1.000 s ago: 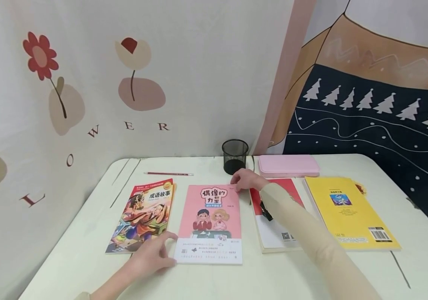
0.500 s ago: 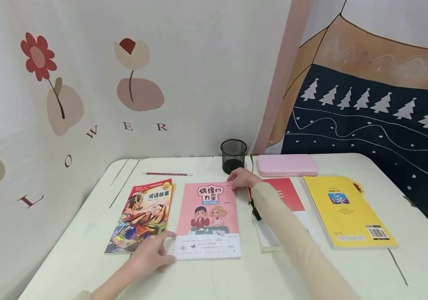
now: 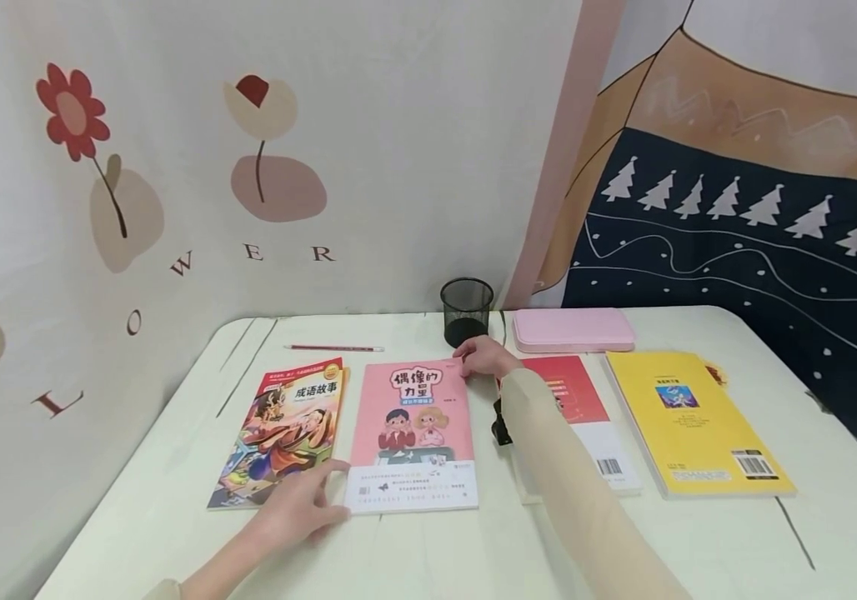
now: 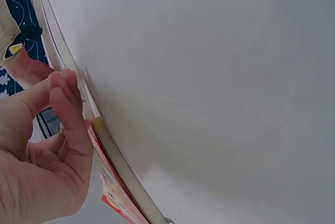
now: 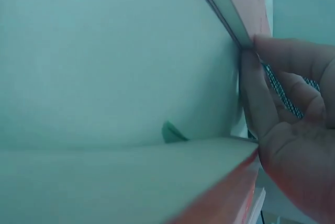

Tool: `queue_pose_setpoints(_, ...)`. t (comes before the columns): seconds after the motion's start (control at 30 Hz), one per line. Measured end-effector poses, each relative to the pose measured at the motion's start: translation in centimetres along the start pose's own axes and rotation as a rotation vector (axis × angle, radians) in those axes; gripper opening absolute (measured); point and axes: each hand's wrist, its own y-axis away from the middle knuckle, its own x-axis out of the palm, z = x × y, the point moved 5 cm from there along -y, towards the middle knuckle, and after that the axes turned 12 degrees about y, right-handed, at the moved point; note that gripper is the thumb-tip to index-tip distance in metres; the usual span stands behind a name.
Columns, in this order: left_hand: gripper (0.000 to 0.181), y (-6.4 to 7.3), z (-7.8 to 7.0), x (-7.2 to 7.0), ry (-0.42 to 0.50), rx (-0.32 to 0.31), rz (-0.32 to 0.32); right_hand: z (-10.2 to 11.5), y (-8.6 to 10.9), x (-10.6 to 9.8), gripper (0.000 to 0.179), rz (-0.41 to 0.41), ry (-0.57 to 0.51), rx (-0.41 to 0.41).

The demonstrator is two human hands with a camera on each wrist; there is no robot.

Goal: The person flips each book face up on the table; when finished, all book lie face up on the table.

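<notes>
A pink book with two cartoon children on its cover lies on the white table. My right hand pinches its far right corner; the right wrist view shows the thumb at the cover's edge and a finger below. At its near left corner my left hand holds the edge between curled fingers and thumb, seen close in the left wrist view. Left of it lies an illustrated storybook, partly behind the left hand. A red and white book to the right is partly covered by my right sleeve.
A yellow book lies at the right. Along the back stand a black mesh pen holder and a pink case. A pencil lies at the back left. A printed curtain hangs behind the table.
The pink book has slid a little away from me and slightly left, with both hands moving along at its corners. My right forearm has shifted left, showing more of the red and white book.
</notes>
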Motion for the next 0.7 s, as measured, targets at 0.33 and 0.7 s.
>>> queue_pose_setpoints(0.33, 0.054, -0.1, 0.1, -0.3, -0.002, -0.027, -0.023, 0.1, -0.5, 0.3, 0.026, -0.037, 0.007, -0.002)
queue_pose_setpoints(0.7, 0.047, -0.5, -0.6, -0.7, 0.043, -0.075, -0.040, 0.9, 0.1, -0.9, 0.030, 0.007, 0.111, -0.083)
